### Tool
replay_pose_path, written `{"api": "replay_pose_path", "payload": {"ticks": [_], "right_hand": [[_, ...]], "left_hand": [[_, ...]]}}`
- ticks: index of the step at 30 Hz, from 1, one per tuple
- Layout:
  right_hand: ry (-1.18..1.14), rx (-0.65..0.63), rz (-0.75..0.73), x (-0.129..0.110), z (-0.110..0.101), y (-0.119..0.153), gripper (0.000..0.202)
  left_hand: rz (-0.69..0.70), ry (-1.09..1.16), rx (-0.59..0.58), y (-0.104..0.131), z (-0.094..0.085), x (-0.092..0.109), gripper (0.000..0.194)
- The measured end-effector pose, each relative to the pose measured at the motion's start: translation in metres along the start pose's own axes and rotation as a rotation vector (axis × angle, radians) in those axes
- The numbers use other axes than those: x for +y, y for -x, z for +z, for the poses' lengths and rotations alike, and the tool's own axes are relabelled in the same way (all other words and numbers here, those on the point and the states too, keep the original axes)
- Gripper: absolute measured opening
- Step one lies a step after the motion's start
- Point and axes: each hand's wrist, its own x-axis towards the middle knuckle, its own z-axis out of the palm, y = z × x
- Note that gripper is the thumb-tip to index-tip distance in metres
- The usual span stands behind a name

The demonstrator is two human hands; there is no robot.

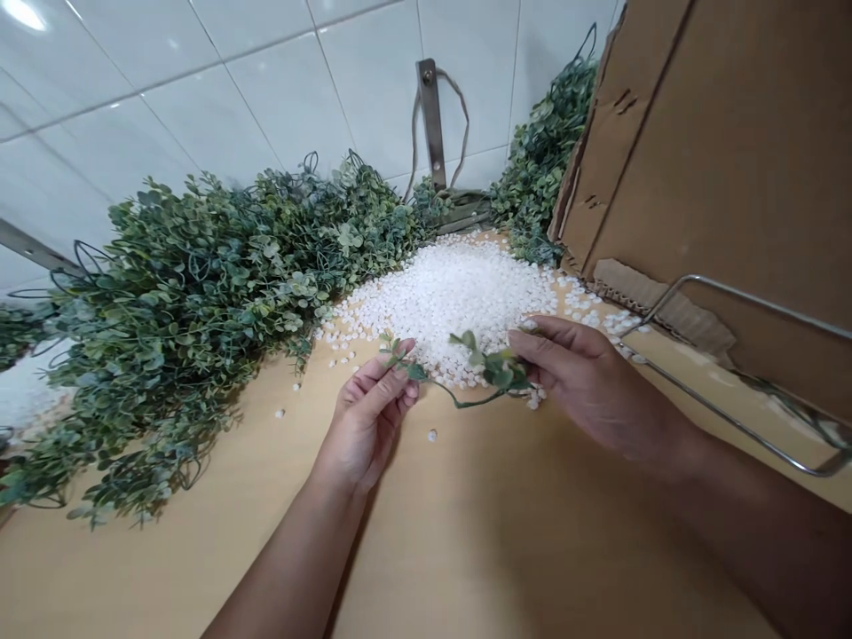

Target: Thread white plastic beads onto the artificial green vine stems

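Note:
Both of my hands hold one thin green sprig of artificial leaves (474,392) just above the wooden table (466,532). My left hand (370,417) pinches its left end between thumb and fingers. My right hand (586,377) grips its right end, where a small cluster of leaves sits. The stem sags in a curve between the two hands. Right behind the sprig lies a heap of small white beads (459,297), some scattered loose near my fingers.
A long pile of artificial green foliage (200,302) covers the left of the table, with more (546,151) at the back. A cardboard box (719,160) and a metal wire frame (738,364) stand at the right. White tiled wall behind.

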Motion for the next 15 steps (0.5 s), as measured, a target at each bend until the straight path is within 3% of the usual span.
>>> {"api": "replay_pose_path", "payload": {"ticks": [4,7,11,15], "right_hand": [[-0.017,-0.098,0.026,0.001,0.005,0.005,0.021],[0.057,-0.269,-0.009,0.003,0.009,0.011,0.041],[0.290,-0.443,-0.261,0.007,0.008,0.015,0.068],[0.454,-0.495,-0.469,0.007,0.006,0.015,0.057]], "left_hand": [[-0.010,-0.043,0.021,0.001,0.003,-0.004,0.020],[-0.049,-0.028,0.054,0.001,0.004,-0.005,0.017],[-0.090,0.070,0.097,-0.001,0.002,-0.003,0.010],[-0.126,0.125,0.134,-0.002,0.000,-0.003,0.011]]}}
